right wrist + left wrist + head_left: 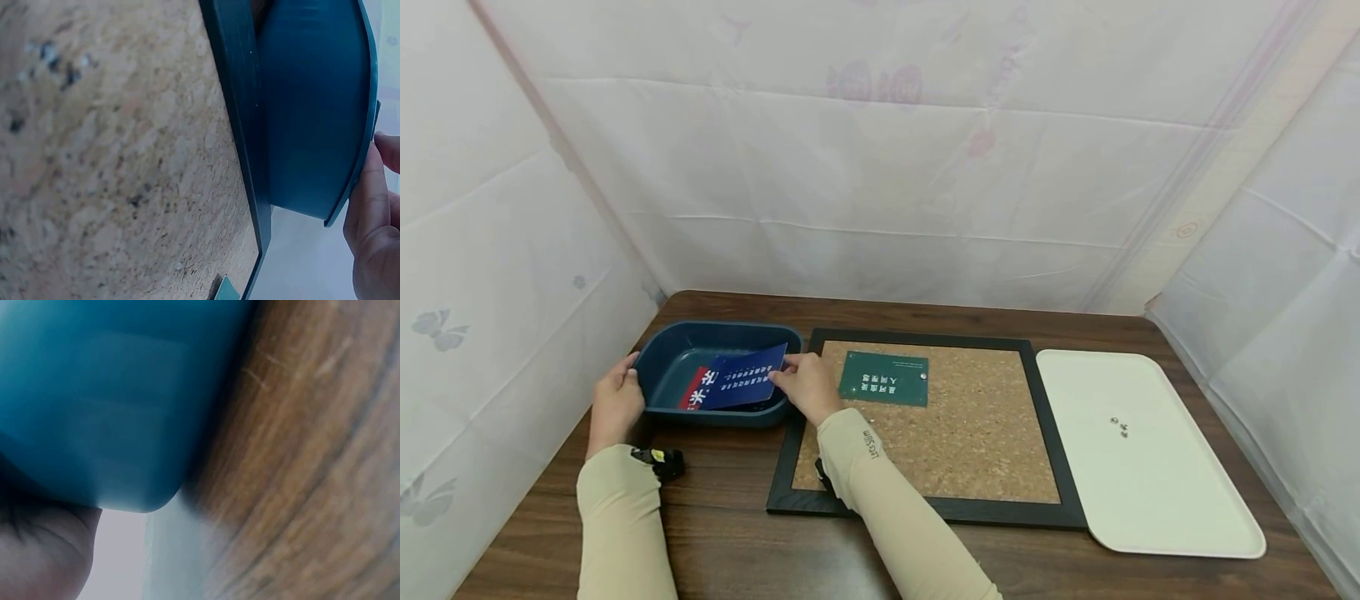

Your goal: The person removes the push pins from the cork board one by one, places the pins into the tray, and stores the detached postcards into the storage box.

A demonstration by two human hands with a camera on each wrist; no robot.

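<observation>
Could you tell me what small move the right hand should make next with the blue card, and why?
Probably let go: the right hand pinches the blue card, already lying over the blue tub, whose rim the left hand holds.

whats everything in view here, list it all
bin: 1, dark blue, on the table's left side, left of the board
blue card: 1, blue with a red and white end, lying tilted in the bin, its right end at the bin's right rim
board: 1, cork with a black frame, mid table
green card: 1, dark green with white print, on the board's upper left
tray: 1, white, right of the board
pins: a few, small and silvery, on the tray
table: 1, dark brown wood
sheets: white, hung behind and at both sides
left hand: 1, holds the bin's left rim
right hand: 1, pinches the blue card's right end
</observation>
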